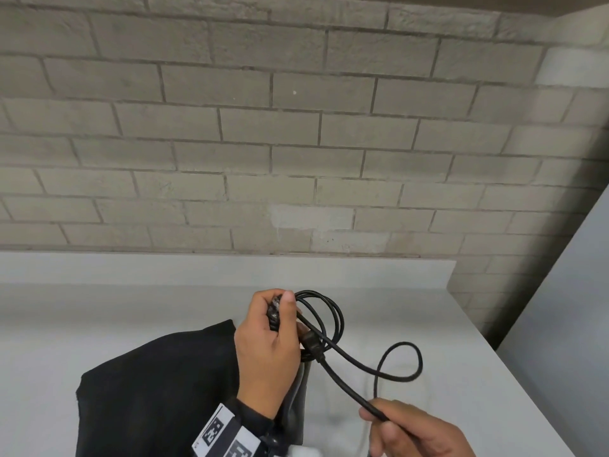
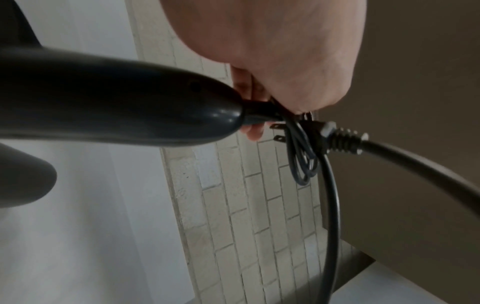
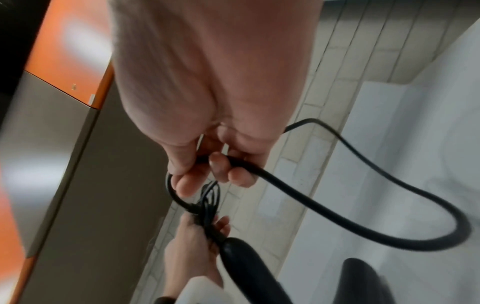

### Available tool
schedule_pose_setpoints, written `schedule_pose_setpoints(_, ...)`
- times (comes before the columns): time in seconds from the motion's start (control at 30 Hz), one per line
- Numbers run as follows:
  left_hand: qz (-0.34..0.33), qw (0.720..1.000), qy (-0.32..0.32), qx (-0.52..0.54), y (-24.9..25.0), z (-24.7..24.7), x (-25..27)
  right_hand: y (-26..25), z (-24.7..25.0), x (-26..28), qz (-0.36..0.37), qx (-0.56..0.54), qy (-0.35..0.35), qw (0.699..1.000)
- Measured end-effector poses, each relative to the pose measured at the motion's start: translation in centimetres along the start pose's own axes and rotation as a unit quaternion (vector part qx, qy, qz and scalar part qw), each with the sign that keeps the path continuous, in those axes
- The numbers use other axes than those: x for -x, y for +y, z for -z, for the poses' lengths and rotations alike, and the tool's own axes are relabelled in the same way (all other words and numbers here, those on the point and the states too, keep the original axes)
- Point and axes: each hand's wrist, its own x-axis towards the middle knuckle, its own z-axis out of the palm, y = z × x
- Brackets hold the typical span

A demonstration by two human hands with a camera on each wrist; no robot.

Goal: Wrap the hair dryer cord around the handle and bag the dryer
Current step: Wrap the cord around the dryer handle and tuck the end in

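My left hand (image 1: 278, 316) grips the end of the black hair dryer's handle (image 2: 103, 98) together with a few coils of its black cord (image 1: 333, 311). The dryer's body (image 1: 296, 407) hangs down below that hand, above the counter. The plug (image 2: 315, 131) lies against the coils by my left fingers. From there the cord (image 1: 405, 357) runs out in a loose loop to my right hand (image 1: 375, 418), which pinches it near the counter's front; the right wrist view shows those fingertips (image 3: 187, 185) on the cord (image 3: 337, 216). A black cloth bag (image 1: 158, 384) lies flat under my left forearm.
All of this is over a white counter (image 1: 99, 324) backed by a low white upstand and a grey brick wall (image 1: 296, 143). A grey panel (image 1: 566, 308) bounds the counter at the right. An orange-edged cabinet (image 3: 59, 51) shows in the right wrist view.
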Motion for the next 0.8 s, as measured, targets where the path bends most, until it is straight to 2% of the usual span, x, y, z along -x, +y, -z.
schedule_pose_setpoints(0.07, 0.021, 1.0, 0.003, 0.01, 0.2, 0.1, -0.2, 0.6, 0.7, 0.2, -0.014, -0.041, 0.009, 0.999)
schedule_pose_setpoints(0.13, 0.044, 0.999, 0.019, 0.021, 0.2, 0.4, -0.6, 0.8, 1.7, 0.5, -0.014, -0.038, 0.008, 0.999)
schedule_pose_setpoints(0.23, 0.058, 0.998, 0.026, 0.023, -0.1, 0.9, -1.3, 1.0, 2.5, 1.0, 0.01, -0.024, -0.028, 0.999)
schedule_pose_setpoints(0.37, 0.056, 0.998, 0.019, 0.021, 0.1, 1.4, -1.3, 2.7, 3.7, 1.5, -0.008, 0.003, 0.103, 0.995)
schedule_pose_setpoints(0.47, 0.053, 0.998, 0.017, 0.02, 0.1, 1.5, -1.2, 2.8, 5.3, 1.6, -0.039, 0.129, 0.098, 0.986)
schedule_pose_setpoints(0.57, 0.048, 0.999, 0.01, 0.019, 0.0, 1.5, -1.2, 2.4, 5.9, 1.1, -0.045, 0.281, 0.063, 0.956)
schedule_pose_setpoints(0.7, 0.026, 1.0, -0.001, 0.012, 0.1, 1.2, -0.9, 1.2, 4.2, -0.6, 0.025, 0.383, 0.092, 0.919)
schedule_pose_setpoints(0.8, 0.011, 1.0, -0.005, 0.01, 0.0, 0.9, -0.6, -0.6, 1.2, -1.9, 0.1, 0.348, 0.138, 0.922)
